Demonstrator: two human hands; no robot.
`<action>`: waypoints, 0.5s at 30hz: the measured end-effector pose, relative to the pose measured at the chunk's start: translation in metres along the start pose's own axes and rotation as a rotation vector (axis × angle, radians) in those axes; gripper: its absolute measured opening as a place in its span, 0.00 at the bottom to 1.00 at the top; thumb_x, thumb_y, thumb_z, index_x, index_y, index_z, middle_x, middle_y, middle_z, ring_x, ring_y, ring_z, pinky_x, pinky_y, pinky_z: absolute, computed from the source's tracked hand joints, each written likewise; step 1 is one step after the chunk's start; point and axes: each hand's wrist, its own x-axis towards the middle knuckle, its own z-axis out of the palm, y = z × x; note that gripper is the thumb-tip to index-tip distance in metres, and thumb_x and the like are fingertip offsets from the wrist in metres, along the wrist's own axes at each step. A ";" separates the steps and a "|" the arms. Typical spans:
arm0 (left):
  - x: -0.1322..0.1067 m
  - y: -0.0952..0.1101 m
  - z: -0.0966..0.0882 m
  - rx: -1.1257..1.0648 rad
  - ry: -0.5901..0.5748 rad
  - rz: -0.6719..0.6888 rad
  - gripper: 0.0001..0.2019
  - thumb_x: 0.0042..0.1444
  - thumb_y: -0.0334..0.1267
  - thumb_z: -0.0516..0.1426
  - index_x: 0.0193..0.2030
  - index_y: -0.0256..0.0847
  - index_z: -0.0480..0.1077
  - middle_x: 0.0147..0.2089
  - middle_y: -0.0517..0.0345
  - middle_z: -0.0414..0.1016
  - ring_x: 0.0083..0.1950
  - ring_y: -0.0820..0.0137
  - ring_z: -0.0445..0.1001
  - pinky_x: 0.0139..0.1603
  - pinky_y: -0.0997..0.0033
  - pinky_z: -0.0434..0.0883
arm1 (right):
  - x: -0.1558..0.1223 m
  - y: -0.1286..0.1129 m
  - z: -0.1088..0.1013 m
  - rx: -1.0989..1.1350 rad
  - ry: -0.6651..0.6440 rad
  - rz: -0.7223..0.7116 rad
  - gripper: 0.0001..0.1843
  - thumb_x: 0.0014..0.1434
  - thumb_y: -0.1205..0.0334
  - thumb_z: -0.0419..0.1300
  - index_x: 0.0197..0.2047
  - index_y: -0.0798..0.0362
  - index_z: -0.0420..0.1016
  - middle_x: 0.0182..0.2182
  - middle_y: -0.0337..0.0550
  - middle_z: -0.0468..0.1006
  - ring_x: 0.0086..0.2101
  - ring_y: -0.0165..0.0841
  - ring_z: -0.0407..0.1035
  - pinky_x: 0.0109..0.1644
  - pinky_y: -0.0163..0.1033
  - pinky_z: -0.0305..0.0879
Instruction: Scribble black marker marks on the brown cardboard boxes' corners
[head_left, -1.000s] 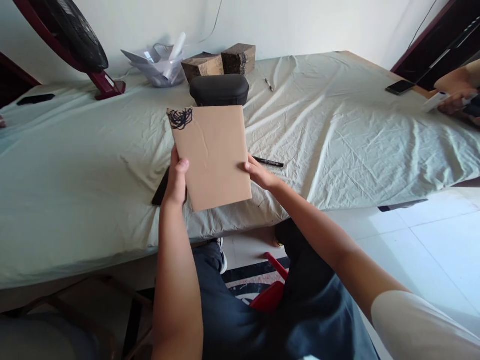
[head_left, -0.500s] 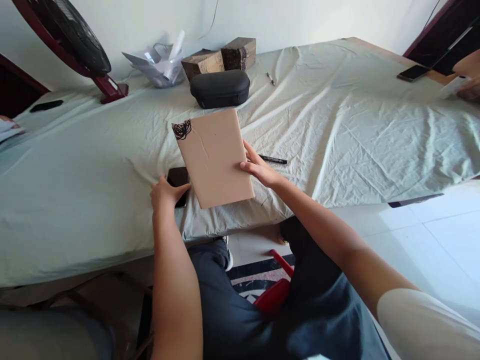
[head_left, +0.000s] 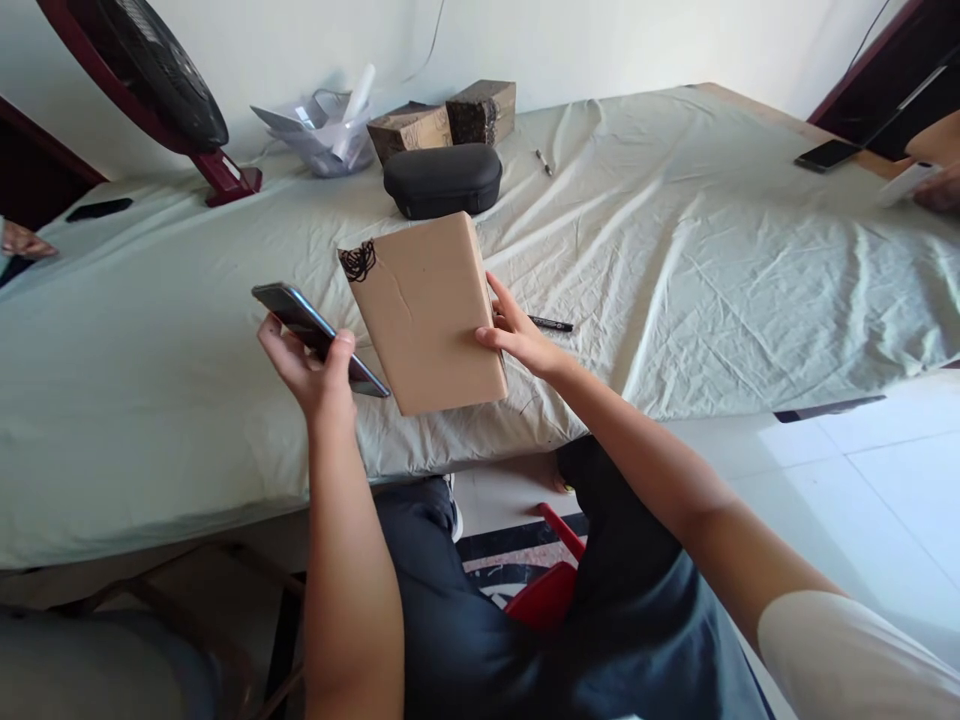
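Note:
A dark smartphone [head_left: 319, 335] is gripped along its edges by my left hand [head_left: 311, 370], raised and tilted above the cloth. To its right, my right hand [head_left: 521, 335] holds a brown cardboard box [head_left: 431, 315] by its right side, thumb on the top face and fingers behind. Black scribble covers the box's far left corner. The phone's lower end is close to the box's left edge; whether they touch I cannot tell. Just past my right fingers a black marker [head_left: 551, 324] lies on the cloth.
Behind the box stand a black zip case [head_left: 442, 180], two small cardboard boxes [head_left: 481, 110] and a clear plastic basket [head_left: 337, 150] with papers. A fan [head_left: 225, 180] is at back left. A pen [head_left: 544, 162] and other phones [head_left: 826, 155] lie on the pale tablecloth [head_left: 637, 250]. Other people's hands show at both sides.
My left hand has lifted the smartphone off the cloth and tilted it up, moving slightly left. The box has barely shifted in my right hand. Another person's hand shows more at the left edge.

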 end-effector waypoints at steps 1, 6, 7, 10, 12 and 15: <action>-0.005 0.008 0.002 -0.017 -0.003 0.042 0.46 0.44 0.57 0.67 0.67 0.42 0.61 0.60 0.46 0.71 0.59 0.58 0.77 0.62 0.55 0.79 | 0.000 0.000 0.000 -0.006 0.003 -0.001 0.72 0.53 0.35 0.76 0.88 0.36 0.37 0.75 0.51 0.68 0.72 0.57 0.67 0.81 0.71 0.59; -0.021 0.044 0.008 0.099 -0.141 0.031 0.49 0.45 0.52 0.70 0.75 0.45 0.63 0.69 0.43 0.73 0.67 0.53 0.78 0.67 0.50 0.79 | -0.001 -0.003 0.000 -0.047 0.018 -0.009 0.70 0.54 0.33 0.75 0.87 0.35 0.41 0.78 0.50 0.63 0.74 0.57 0.64 0.82 0.70 0.56; -0.022 0.047 0.008 0.097 -0.135 0.016 0.49 0.45 0.51 0.71 0.75 0.46 0.64 0.69 0.43 0.73 0.67 0.53 0.78 0.67 0.49 0.79 | -0.001 -0.004 -0.001 -0.051 0.015 -0.011 0.70 0.54 0.32 0.75 0.88 0.35 0.41 0.79 0.50 0.63 0.74 0.57 0.64 0.82 0.70 0.57; -0.020 0.046 0.009 0.073 -0.073 0.004 0.47 0.43 0.49 0.71 0.73 0.43 0.67 0.70 0.42 0.74 0.69 0.52 0.78 0.67 0.49 0.79 | -0.002 -0.005 -0.001 -0.060 0.004 -0.019 0.70 0.55 0.31 0.74 0.88 0.36 0.39 0.79 0.51 0.61 0.74 0.57 0.64 0.82 0.69 0.57; -0.017 0.042 0.009 0.067 -0.037 0.005 0.48 0.43 0.48 0.70 0.73 0.39 0.68 0.69 0.41 0.74 0.69 0.52 0.77 0.67 0.50 0.79 | -0.003 -0.006 -0.001 -0.072 -0.007 -0.032 0.70 0.55 0.31 0.74 0.88 0.36 0.39 0.80 0.51 0.60 0.74 0.57 0.64 0.82 0.69 0.57; -0.014 0.039 0.010 0.081 -0.025 0.001 0.46 0.46 0.47 0.68 0.74 0.38 0.67 0.69 0.42 0.75 0.69 0.54 0.77 0.66 0.53 0.80 | -0.004 -0.009 0.000 -0.097 -0.023 -0.050 0.68 0.56 0.33 0.74 0.87 0.34 0.41 0.81 0.50 0.59 0.75 0.58 0.62 0.81 0.69 0.59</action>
